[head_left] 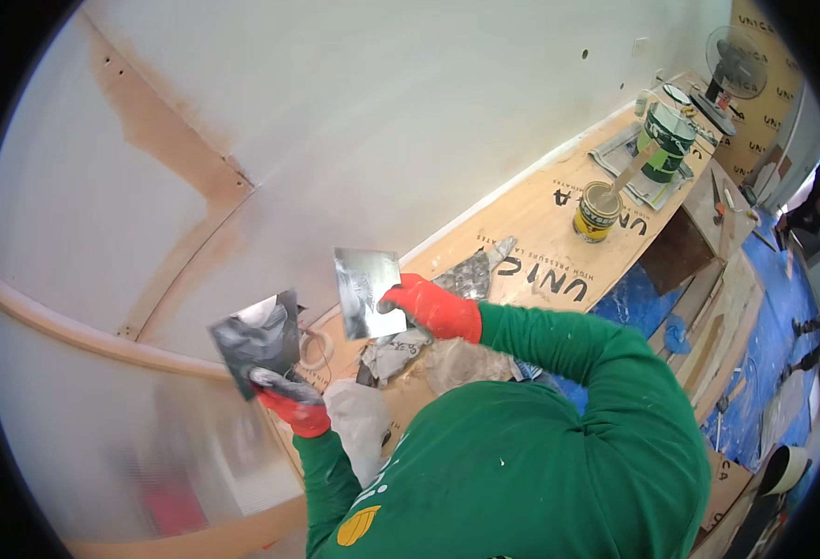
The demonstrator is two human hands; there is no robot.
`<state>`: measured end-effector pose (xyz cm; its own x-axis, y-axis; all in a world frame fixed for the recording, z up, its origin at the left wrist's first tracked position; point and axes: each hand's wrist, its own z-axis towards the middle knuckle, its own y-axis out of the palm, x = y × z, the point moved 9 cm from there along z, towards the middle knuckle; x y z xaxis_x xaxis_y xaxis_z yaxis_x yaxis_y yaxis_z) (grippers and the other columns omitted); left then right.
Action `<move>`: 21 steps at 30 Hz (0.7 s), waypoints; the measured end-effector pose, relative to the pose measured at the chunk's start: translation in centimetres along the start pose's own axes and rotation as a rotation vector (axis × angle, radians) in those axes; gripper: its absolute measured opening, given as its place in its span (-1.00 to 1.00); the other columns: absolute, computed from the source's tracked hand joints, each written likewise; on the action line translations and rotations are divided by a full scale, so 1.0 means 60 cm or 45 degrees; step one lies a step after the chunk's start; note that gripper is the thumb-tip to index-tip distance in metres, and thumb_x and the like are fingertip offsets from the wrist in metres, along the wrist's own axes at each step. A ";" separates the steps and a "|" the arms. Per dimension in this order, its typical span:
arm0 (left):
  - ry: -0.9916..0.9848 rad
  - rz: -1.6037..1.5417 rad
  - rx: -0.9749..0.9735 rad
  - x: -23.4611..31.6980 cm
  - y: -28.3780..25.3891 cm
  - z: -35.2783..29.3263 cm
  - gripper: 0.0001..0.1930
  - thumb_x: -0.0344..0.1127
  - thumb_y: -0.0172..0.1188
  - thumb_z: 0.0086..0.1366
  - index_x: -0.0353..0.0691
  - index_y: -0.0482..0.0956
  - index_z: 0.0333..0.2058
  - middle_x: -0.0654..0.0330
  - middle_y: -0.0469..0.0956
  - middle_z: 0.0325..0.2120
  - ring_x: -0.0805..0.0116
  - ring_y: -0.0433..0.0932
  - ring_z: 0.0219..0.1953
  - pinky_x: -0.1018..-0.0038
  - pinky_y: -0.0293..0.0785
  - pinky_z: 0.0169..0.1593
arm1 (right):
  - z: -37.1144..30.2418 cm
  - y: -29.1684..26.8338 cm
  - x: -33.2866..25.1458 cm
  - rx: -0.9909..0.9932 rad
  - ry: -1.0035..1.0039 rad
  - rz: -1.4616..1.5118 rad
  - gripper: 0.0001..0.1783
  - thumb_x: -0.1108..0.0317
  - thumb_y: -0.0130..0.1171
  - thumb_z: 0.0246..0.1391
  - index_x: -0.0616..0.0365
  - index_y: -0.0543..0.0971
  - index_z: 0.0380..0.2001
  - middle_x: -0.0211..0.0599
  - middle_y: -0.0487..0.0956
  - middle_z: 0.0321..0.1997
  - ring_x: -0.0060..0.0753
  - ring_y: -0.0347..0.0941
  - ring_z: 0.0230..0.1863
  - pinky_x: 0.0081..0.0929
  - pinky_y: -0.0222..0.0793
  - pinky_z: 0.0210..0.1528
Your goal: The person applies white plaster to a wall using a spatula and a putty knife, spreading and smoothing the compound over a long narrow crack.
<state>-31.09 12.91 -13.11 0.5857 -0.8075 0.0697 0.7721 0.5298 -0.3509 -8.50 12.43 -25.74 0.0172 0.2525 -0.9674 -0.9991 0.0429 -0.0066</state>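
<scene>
Two flat, squarish metal blades (363, 284) in red-gloved hands (438, 309).

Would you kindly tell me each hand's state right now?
Left hand: closed, holding a flat dark plate.
Right hand: closed, holding a shiny metal blade.

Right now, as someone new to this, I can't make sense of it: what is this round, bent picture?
There's no machine here: it's a person in green sleeves and red gloves. The one picture comes from a wide camera worn on the head, looking down, so straight edges bend. The left fingers hold a dark plate with pale patches, perhaps paste; the right fingers hold a shiny metal blade. On the wood-coloured worktop stand an open can with a stick in it and, farther along, a green bucket on paper.
</scene>
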 end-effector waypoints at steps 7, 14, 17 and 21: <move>0.204 -0.557 -0.795 0.071 0.149 -0.004 -0.55 -0.37 0.10 0.22 -0.29 0.44 0.11 -0.17 0.44 0.03 -0.21 0.45 0.03 0.09 0.37 0.11 | -0.037 -0.060 -0.055 0.328 0.369 1.439 -0.69 0.10 0.10 0.24 0.07 0.55 -0.12 -0.27 0.62 -0.20 -0.35 0.61 -0.29 -0.38 0.55 -0.50; 0.001 -0.416 -1.052 0.044 0.201 -0.066 -0.61 -0.45 0.06 0.25 -0.30 0.44 0.08 -0.18 0.45 0.02 -0.23 0.46 0.00 0.10 0.41 0.05 | -0.019 -0.558 -0.230 1.240 -0.318 -0.527 -0.66 0.20 0.01 0.22 0.19 0.50 -0.07 -0.11 0.60 -0.35 -0.16 0.56 -0.23 -0.27 0.48 -0.23; -0.080 -0.416 -0.996 0.041 0.204 -0.068 -0.60 -0.44 0.04 0.27 -0.30 0.42 0.10 -0.19 0.44 0.04 -0.24 0.45 0.02 0.09 0.40 0.07 | 0.013 -0.625 -0.277 1.556 -0.253 -1.082 -0.63 0.17 -0.02 0.22 0.16 0.47 -0.01 -0.07 0.57 -0.28 -0.05 0.54 -0.26 -0.18 0.46 -0.22; -0.067 -0.510 -1.029 0.060 0.217 -0.080 -0.58 -0.42 0.02 0.27 -0.32 0.41 0.12 -0.22 0.42 0.05 -0.24 0.43 0.03 0.08 0.37 0.09 | 0.121 -0.526 -0.267 1.702 -0.281 -1.700 -0.48 0.17 0.07 0.12 0.25 0.40 0.08 -0.05 0.53 -0.21 0.02 0.50 -0.15 -0.11 0.47 -0.17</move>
<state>-20.11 15.67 -21.94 0.3362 -0.8688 0.3636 0.5239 -0.1483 -0.8387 23.04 14.05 -8.22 0.7550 -0.4761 -0.4509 0.3477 0.8736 -0.3403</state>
